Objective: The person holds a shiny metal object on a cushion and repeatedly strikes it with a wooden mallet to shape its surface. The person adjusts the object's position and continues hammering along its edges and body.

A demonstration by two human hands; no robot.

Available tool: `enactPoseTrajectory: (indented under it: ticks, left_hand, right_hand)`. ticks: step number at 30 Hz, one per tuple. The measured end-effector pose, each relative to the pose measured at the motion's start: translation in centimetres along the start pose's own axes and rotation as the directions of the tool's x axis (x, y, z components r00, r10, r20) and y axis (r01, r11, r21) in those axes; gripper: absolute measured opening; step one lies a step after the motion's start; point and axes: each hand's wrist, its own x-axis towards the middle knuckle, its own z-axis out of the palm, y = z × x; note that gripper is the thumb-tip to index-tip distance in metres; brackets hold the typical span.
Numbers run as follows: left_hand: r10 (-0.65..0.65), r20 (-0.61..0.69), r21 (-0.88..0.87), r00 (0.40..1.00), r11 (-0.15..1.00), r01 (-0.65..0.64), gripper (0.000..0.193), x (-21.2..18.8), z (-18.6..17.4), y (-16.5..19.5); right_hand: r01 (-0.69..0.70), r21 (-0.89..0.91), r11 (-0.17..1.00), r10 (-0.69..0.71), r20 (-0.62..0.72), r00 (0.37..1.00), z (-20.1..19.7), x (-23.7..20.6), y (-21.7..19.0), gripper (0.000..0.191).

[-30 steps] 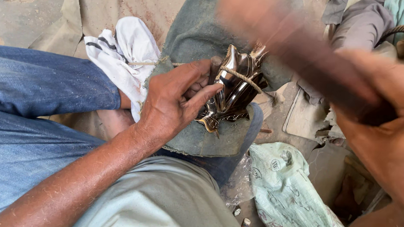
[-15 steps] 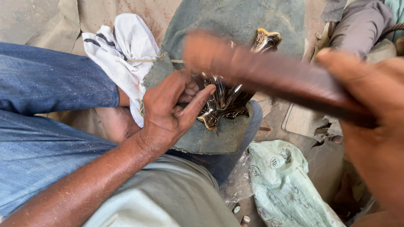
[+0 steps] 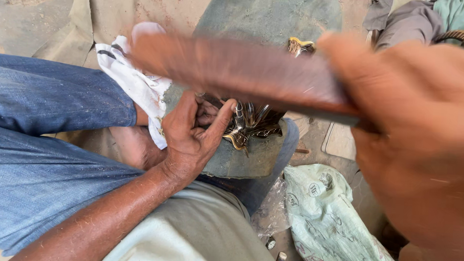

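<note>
Head view: the left hand (image 3: 192,136) pins a shiny ribbed metal ornament (image 3: 250,123) on a grey-green pad (image 3: 268,17), while the right hand (image 3: 419,138), grip clenched, holds a blurred wooden stick (image 3: 234,68) above it.

A pale green woven sack (image 3: 332,223) with dark round printed marks lay crumpled below the right hand (image 3: 424,144), beside clear plastic wrap (image 3: 272,213).

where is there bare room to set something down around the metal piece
Bare patches: top of the grey-green pad above the wooden stick, and tan sheet at upper left. Crowded: left hand on the metal piece, white cloth, printed bag.
</note>
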Motion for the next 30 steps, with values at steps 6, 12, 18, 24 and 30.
enactPoseTrajectory:
  ticks: [6, 12, 18, 24, 30]
  left_hand:
    - [-0.062, 0.007, -0.08, 0.998, 0.995, 0.062, 0.02, -0.9, 0.0, -0.8]
    - [-0.067, 0.002, -0.169, 0.998, 0.983, 0.067, 0.018, -1.1, -0.1, -2.0]
    - [-0.055, 0.042, -0.084, 0.998, 0.995, 0.058, 0.022, -0.5, 0.1, -0.9]
    - [-0.07, 0.07, -0.153, 0.995, 0.985, 0.08, 0.025, 0.7, 0.3, 0.0]
    - [-0.073, 0.106, -0.133, 0.992, 0.987, 0.087, 0.027, 1.7, -0.1, 0.4]
  right_hand:
    - [-0.015, 0.269, 0.963, 0.036, -0.075, 0.997, -0.4, 0.4, -0.2, 0.055]
    - [0.042, 0.124, 0.991, -0.028, -0.115, 0.993, -0.6, 1.1, -1.1, 0.049]
    - [-0.003, 0.506, 0.862, 0.073, -0.119, 0.99, -0.4, 0.5, 0.7, 0.044]
    - [-0.17, 0.244, 0.955, 0.205, -0.126, 0.971, 0.7, -2.2, 1.2, 0.033]
    - [-0.033, -0.089, 0.996, 0.026, -0.078, 0.997, 0.3, -1.0, 1.2, 0.04]
